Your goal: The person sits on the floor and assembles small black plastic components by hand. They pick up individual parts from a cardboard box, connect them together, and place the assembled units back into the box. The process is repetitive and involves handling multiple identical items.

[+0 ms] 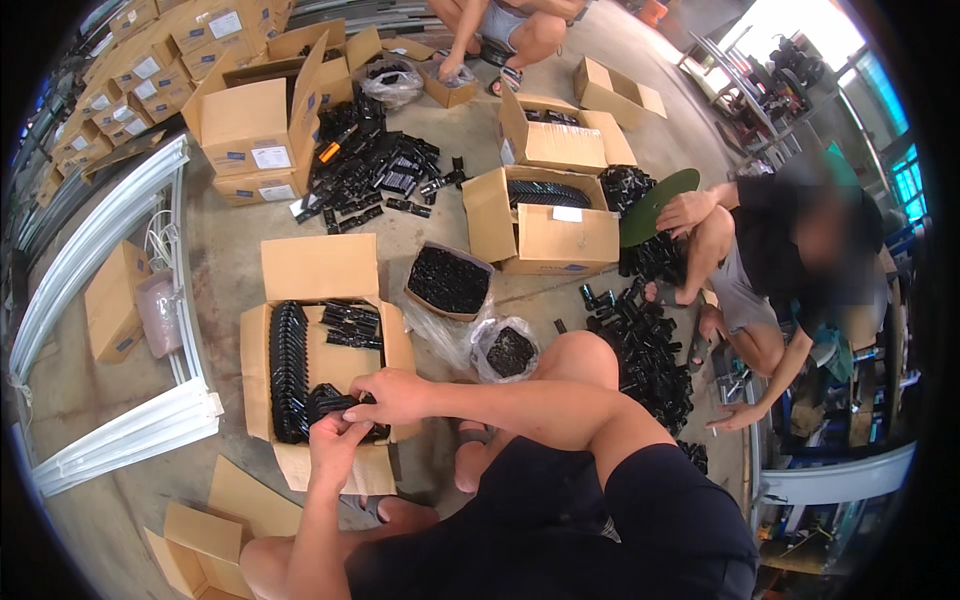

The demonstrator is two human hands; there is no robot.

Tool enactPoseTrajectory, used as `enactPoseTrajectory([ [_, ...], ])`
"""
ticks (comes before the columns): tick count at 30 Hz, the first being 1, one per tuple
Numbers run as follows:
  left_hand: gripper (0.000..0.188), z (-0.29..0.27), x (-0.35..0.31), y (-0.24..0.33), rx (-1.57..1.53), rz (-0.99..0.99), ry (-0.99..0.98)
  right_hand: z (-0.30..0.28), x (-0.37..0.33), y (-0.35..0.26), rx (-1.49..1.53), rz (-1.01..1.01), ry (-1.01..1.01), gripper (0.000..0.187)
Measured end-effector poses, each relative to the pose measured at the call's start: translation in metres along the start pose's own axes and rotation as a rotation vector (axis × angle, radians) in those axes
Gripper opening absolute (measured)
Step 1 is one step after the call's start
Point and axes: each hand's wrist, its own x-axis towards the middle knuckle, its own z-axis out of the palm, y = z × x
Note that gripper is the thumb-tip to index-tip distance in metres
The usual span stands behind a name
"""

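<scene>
Fingers of the left hand (335,448) and right hand (396,397) pinch a black part (328,400) near the open box's (330,470) near end. Packing seems underway; next likely calls for aligning it with the left row (287,372).

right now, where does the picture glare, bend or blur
In the head view, the bright opening at upper right is blown out white; the pale rails at left bow near the picture's dark rim; a co-worker's head at right is heavily blurred; the black parts by the fingers partly merge into darkness.
</scene>
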Motion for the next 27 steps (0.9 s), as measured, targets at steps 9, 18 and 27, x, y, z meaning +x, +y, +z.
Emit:
enactPoseTrajectory([
  [9, 0.017, 0.004, -0.003, 0.0, 0.023, 0.002, -0.003, 0.004, -0.005, 0.001, -0.023, 0.012, 0.022, 0.055],
  [18, 0.018, 0.003, -0.009, -0.004, 0.093, -0.014, 0.004, 0.007, -0.01, 0.0, -0.04, 0.04, -0.032, 0.058],
  [27, 0.022, 0.007, -0.008, -0.006, 0.058, 0.041, -0.021, 0.003, -0.011, -0.001, -0.028, 0.041, -0.06, 0.06],
])
